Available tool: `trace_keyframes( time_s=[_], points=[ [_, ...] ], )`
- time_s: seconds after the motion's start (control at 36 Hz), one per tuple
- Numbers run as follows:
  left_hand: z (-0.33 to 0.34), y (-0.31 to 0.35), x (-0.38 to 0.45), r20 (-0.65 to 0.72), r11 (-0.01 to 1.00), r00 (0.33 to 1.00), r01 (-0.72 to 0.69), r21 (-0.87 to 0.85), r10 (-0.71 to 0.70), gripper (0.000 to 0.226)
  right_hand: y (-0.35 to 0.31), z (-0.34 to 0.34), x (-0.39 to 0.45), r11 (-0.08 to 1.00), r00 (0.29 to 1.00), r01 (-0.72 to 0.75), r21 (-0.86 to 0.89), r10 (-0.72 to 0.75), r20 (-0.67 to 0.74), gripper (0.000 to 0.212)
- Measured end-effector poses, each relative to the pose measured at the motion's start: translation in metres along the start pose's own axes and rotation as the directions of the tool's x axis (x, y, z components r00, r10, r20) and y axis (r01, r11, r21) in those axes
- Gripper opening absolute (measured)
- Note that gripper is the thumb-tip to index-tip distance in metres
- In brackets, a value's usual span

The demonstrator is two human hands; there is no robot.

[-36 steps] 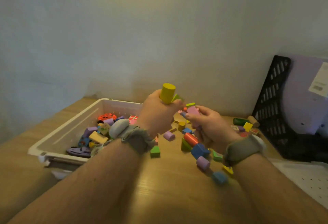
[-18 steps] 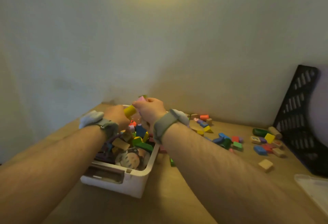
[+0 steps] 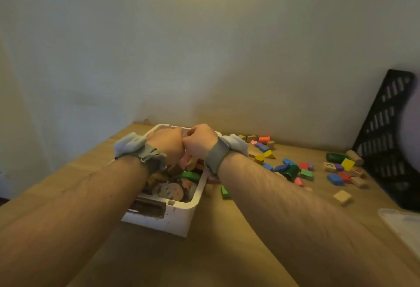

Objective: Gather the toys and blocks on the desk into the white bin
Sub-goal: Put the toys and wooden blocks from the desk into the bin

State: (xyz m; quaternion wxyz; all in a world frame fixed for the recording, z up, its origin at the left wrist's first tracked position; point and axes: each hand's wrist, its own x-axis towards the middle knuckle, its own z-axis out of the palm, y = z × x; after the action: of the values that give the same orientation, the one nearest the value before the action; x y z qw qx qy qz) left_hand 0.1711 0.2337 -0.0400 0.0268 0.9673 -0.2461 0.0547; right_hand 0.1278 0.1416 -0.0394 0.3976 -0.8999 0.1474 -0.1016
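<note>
The white bin (image 3: 181,216) stands on the wooden desk, filled with coloured blocks, a green block (image 3: 191,176) and a round picture toy (image 3: 170,191). My left hand (image 3: 167,144) and my right hand (image 3: 200,141) hang side by side over the bin's far half, knuckles touching and backs toward me. Their fingers curl downward out of sight, so what they hold is hidden. Several loose blocks lie on the desk to the right, among them a yellow wedge (image 3: 270,154), a dark green cylinder (image 3: 292,171) and a blue block (image 3: 335,179).
A black slotted crate (image 3: 386,132) leans at the far right beside more blocks and a tan cube (image 3: 342,197). A pale flat sheet (image 3: 402,225) lies at the right edge. A small green block (image 3: 224,192) sits just right of the bin. The wall runs close behind.
Both hands carried a yellow cylinder and a pink block from the desk pile leftward over the bin. Those pieces no longer show above the hands, which have lowered slightly.
</note>
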Motion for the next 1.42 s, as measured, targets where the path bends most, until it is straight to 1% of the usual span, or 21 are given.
trace_keyframes(
  time_s=[0.03,0.11,0.19,0.25,0.31,0.36,0.39,0.44,0.5,0.53,0.61,0.67,0.75,0.81,0.89,0.94,0.97,1.03,1.11,1.28,1.42],
  points=[
    [-0.006,0.004,-0.004,-0.063,1.0,0.998,-0.016,-0.005,0.016,0.047,0.001,-0.003,-0.003,0.999,0.998,0.036,-0.015,-0.037,-0.048,0.03],
    [-0.019,0.034,-0.026,-0.204,0.989,0.973,-0.125,-0.078,0.107,0.047,0.018,-0.028,-0.022,0.991,0.982,0.108,0.074,-0.095,-0.162,0.025],
    [-0.023,0.066,-0.054,-0.331,0.963,0.931,-0.218,-0.161,0.156,0.051,0.049,-0.055,-0.041,0.983,0.964,0.117,0.141,-0.078,-0.254,0.024],
    [-0.019,0.096,-0.074,-0.367,0.932,0.897,-0.323,-0.165,0.246,0.055,0.081,-0.076,-0.058,0.986,0.939,0.095,0.134,-0.044,-0.342,0.021],
    [-0.006,0.126,-0.092,-0.358,0.908,0.88,-0.387,-0.162,0.311,0.057,0.116,-0.1,-0.074,0.992,0.914,0.036,0.125,0.018,-0.405,0.015],
    [0.013,0.149,-0.103,-0.252,0.916,0.913,-0.367,-0.162,0.321,0.061,0.15,-0.119,-0.086,0.992,0.902,-0.059,0.113,0.102,-0.42,0.016],
    [0.026,0.16,-0.104,-0.172,0.929,0.937,-0.331,-0.168,0.303,0.065,0.167,-0.128,-0.092,0.989,0.896,-0.106,0.106,0.141,-0.421,0.02],
    [0.05,0.173,-0.101,-0.002,0.954,0.968,-0.249,-0.167,0.253,0.075,0.195,-0.142,-0.106,0.975,0.887,-0.206,0.079,0.22,-0.407,0.034],
    [0.072,0.181,-0.091,0.168,0.961,0.954,-0.218,-0.17,0.246,0.091,0.218,-0.152,-0.125,0.943,0.877,-0.334,-0.001,0.31,-0.368,0.059],
    [0.082,0.184,-0.086,0.225,0.961,0.941,-0.213,-0.179,0.251,0.101,0.226,-0.155,-0.134,0.921,0.879,-0.382,-0.074,0.337,-0.337,0.074],
    [0.102,0.19,-0.067,0.265,0.95,0.924,-0.22,-0.221,0.275,0.127,0.239,-0.152,-0.156,0.843,0.902,-0.428,-0.326,0.374,-0.216,0.124],
    [0.108,0.197,-0.051,0.198,0.94,0.927,-0.283,-0.193,0.319,0.133,0.244,-0.145,-0.163,0.797,0.911,-0.411,-0.443,0.377,-0.168,0.14],
    [0.108,0.204,-0.026,0.089,0.896,0.896,-0.42,-0.141,0.435,0.13,0.25,-0.135,-0.161,0.759,0.93,-0.355,-0.546,0.348,-0.121,0.142],
    [0.108,0.206,-0.013,0.103,0.871,0.869,-0.467,-0.15,0.484,0.126,0.251,-0.132,-0.154,0.748,0.943,-0.316,-0.583,0.316,-0.105,0.14],
    [0.108,0.204,-0.007,0.15,0.855,0.846,-0.484,-0.184,0.511,0.106,0.249,-0.129,-0.144,0.76,0.954,-0.281,-0.586,0.288,-0.084,0.139],
    [0.112,0.205,-0.007,0.067,0.84,0.852,-0.493,-0.228,0.519,0.089,0.252,-0.129,-0.132,0.756,0.959,-0.265,-0.599,0.272,-0.081,0.141],
    [0.113,0.204,-0.008,0.019,0.833,0.854,-0.503,-0.232,0.521,0.083,0.254,-0.129,-0.126,0.754,0.961,-0.26,-0.603,0.264,-0.084,0.141],
    [0.114,0.201,-0.011,-0.021,0.825,0.853,-0.51,-0.243,0.521,0.076,0.255,-0.13,-0.116,0.753,0.963,-0.258,-0.606,0.253,-0.095,0.141],
    [0.113,0.19,-0.012,0.028,0.838,0.865,-0.478,-0.263,0.502,0.066,0.258,-0.129,-0.098,0.751,0.961,-0.256,-0.608,0.266,-0.076,0.141],
    [0.112,0.171,-0.022,0.036,0.846,0.866,-0.477,-0.236,0.499,0.063,0.262,-0.128,-0.071,0.742,0.964,-0.203,-0.639,0.266,0.003,0.14],
    [0.109,0.166,-0.027,0.004,0.854,0.878,-0.466,-0.232,0.479,0.06,0.263,-0.129,-0.057,0.737,0.981,-0.103,-0.669,0.187,0.055,0.142]
  ],
)
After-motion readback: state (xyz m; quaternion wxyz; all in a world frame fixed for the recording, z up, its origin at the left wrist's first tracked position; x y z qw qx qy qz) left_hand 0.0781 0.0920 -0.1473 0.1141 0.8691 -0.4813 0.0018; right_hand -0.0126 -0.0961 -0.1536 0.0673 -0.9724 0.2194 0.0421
